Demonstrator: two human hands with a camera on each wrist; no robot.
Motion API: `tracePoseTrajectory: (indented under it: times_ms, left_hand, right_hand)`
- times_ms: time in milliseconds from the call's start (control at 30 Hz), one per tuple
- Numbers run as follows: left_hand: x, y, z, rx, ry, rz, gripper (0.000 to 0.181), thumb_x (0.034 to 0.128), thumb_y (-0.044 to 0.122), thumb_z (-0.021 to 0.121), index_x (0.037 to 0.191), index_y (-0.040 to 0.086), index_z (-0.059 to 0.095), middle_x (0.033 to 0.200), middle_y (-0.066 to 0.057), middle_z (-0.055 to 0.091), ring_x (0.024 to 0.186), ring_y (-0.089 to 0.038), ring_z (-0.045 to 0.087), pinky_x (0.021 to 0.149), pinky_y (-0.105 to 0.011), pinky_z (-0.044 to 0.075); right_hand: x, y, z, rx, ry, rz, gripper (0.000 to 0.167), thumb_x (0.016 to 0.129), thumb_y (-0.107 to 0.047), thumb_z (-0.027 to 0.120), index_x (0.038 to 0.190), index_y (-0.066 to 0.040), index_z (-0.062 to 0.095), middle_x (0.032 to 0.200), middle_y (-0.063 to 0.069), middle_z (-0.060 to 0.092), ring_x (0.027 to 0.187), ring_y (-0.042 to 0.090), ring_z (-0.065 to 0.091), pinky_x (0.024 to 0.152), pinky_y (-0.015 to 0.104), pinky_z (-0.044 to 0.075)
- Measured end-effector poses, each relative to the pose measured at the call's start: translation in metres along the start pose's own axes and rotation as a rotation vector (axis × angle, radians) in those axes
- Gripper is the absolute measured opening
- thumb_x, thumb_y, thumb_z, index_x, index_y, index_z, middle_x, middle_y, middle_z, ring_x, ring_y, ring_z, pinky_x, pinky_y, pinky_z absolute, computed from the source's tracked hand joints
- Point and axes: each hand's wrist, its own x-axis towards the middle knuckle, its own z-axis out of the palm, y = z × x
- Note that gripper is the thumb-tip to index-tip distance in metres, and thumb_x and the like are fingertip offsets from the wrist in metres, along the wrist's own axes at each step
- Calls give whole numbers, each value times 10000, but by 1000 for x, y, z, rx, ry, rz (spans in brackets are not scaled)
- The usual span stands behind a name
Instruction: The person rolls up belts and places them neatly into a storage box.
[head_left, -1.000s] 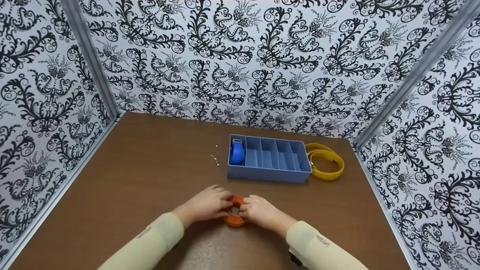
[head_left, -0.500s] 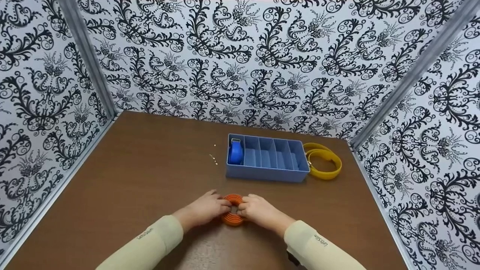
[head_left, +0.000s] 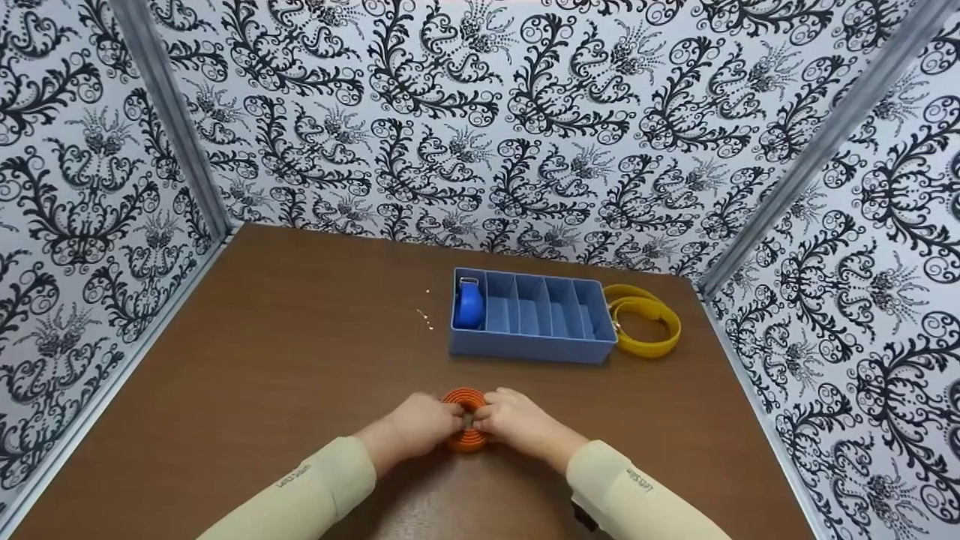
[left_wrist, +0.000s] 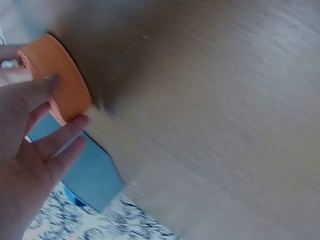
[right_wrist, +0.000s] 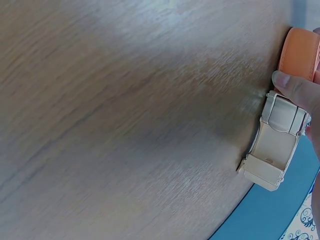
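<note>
An orange belt (head_left: 466, 443) rolled into a coil sits on the table between my two hands. My left hand (head_left: 421, 424) grips its left side, with fingertips reaching into the coil's centre. In the left wrist view, the thumb lies against the belt's smooth outer face (left_wrist: 65, 60). My right hand (head_left: 519, 423) holds the right side, its fingers also inside the ring. The right wrist view shows a silver metal buckle (right_wrist: 273, 144) just below the right thumb, beside the orange strap (right_wrist: 298, 54).
Behind the hands stands a blue compartment tray (head_left: 532, 349), with a rolled blue belt (head_left: 470, 306) in its leftmost compartment. A loosely coiled yellow belt (head_left: 651, 349) lies at the tray's right end. Patterned walls (head_left: 465, 135) enclose the brown table (head_left: 300, 322).
My left hand has shifted its hold, its fingers curling further into the coil. The coil's central opening looks smaller. The right hand stays nearly in place; the whole view drifts slightly.
</note>
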Motion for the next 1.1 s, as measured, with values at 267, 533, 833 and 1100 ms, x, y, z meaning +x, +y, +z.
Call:
tracePoseTrajectory:
  times_ms: [267, 533, 833, 1100]
  left_hand:
    - [0, 14, 3, -8, -90, -59, 145, 865, 186, 706, 1006, 154, 702, 1010, 10, 607, 706, -165, 613, 629, -304, 530]
    - [0, 14, 13, -297, -154, -132, 258, 879, 102, 673, 1136, 96, 651, 1076, -18, 588, 792, -209, 624, 746, -360, 536]
    - [2, 15, 0, -716, 19, -323, 165, 936, 102, 607, 1071, 30, 668, 1046, -59, 628, 946, -212, 624, 844, -378, 514]
    - [4, 21, -22, -1488, 190, -698, 288, 959, 52, 570, 1190, -120, 577, 966, -121, 613, 754, -201, 601, 656, -393, 556]
  right_hand:
    - [0, 0, 1, 0, 17, 5, 82, 838, -208, 750, 887, -273, 761, 856, -173, 669, 764, 103, 498, 646, 264, 320]
    - [-7, 1, 1, 150, -11, 108, 169, 827, -284, 782, 994, -265, 785, 1001, -140, 713, 855, 163, 519, 767, 349, 468]
    - [-17, 26, -23, 346, 52, 214, 410, 717, -227, 856, 1113, -187, 759, 1162, -67, 690, 929, 220, 541, 779, 356, 425]
    - [-19, 28, -39, 277, 406, 543, 340, 786, -209, 821, 1104, -115, 745, 1112, 4, 684, 981, 201, 578, 847, 389, 460]
